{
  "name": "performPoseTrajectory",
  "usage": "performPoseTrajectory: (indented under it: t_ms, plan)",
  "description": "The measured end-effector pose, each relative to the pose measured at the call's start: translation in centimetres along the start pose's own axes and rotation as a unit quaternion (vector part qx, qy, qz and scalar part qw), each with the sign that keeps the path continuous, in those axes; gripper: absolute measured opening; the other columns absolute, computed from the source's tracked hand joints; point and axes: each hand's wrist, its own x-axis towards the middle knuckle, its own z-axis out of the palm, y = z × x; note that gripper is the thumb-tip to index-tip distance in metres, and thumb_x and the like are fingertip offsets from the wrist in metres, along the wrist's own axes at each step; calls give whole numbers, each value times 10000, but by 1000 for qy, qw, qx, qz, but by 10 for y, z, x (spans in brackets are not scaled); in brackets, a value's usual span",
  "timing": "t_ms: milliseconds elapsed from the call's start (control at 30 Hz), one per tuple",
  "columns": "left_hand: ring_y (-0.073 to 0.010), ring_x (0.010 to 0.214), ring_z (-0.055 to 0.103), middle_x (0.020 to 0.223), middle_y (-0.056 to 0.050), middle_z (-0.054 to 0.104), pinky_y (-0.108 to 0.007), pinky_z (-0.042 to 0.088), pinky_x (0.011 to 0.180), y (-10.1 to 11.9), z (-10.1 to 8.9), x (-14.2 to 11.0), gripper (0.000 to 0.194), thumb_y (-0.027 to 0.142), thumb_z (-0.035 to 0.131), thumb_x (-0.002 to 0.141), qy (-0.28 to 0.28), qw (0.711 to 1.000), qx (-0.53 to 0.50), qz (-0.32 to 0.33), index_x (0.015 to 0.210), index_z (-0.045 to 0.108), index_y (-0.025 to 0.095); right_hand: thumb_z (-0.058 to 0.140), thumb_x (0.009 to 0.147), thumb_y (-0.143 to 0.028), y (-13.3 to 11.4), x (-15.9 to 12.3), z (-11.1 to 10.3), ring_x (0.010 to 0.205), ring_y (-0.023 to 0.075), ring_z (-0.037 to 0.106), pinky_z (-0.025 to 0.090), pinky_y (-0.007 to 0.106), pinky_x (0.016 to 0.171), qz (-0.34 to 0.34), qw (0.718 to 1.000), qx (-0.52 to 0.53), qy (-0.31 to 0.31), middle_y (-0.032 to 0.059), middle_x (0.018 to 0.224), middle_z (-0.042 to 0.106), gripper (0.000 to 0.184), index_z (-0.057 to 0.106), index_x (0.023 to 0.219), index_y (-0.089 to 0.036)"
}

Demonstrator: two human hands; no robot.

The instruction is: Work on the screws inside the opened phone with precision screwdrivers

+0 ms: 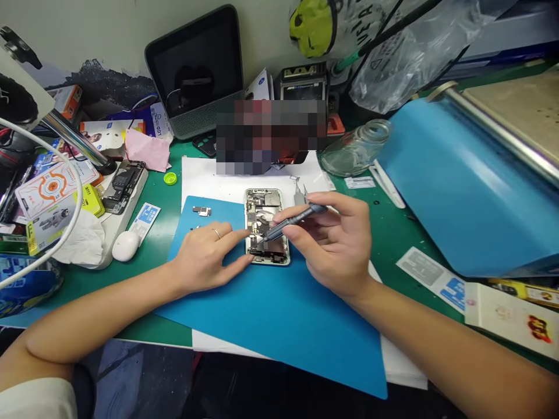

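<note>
An opened phone (267, 205) with its insides exposed lies on a blue mat (279, 314). My left hand (207, 256) rests on the mat, with its fingers pressed against the phone's left edge. My right hand (334, 238) is closed round a dark screwdriver (292, 221) whose tip touches the phone's lower middle. A small metal part (201, 210) lies on the mat to the left of the phone.
Another opened phone (124, 183) lies at the left beside a white earbud case (125, 245). A glass jar (356, 150) lies on its side behind the mat. A blue film roll (463, 192) fills the right. A dark screen (196, 70) stands at the back.
</note>
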Motion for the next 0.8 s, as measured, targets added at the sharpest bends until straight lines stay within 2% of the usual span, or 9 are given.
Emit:
performPoseTrajectory:
  t_ms: [167, 400, 633, 800]
  plan:
    - [-168, 693, 645, 803, -32, 659, -275, 441, 599, 0, 2, -2, 321, 399, 509, 1063, 0, 1000, 3, 20, 1152, 675, 139, 700, 929, -136, -1, 1, 4, 867, 176, 775, 687, 296, 720, -8, 1000, -2, 13, 11, 957, 755, 412, 549, 1275, -302]
    - [-154, 698, 648, 793, -20, 668, -270, 443, 587, -2, 4, -2, 241, 297, 503, 1072, 6, 999, -2, 35, 1126, 693, 160, 699, 913, -99, -3, 1, 4, 853, 167, 777, 679, 278, 697, -10, 1000, -5, 13, -1, 963, 733, 456, 550, 1286, -316]
    - [-149, 686, 649, 771, -19, 673, -261, 452, 591, -2, 6, -2, 245, 298, 506, 1071, 11, 999, 1, 47, 1114, 707, 166, 694, 913, -94, -4, -2, 4, 849, 174, 768, 675, 300, 687, 6, 1000, 7, 10, 8, 978, 738, 472, 548, 1292, -334]
    - [-143, 671, 643, 764, -17, 679, -261, 446, 598, -3, 6, -1, 232, 288, 524, 1065, 19, 998, -5, 54, 1082, 715, 157, 701, 925, -130, -4, -2, 4, 872, 186, 773, 670, 282, 626, 7, 1000, 17, 5, 14, 981, 748, 428, 549, 1275, -325]
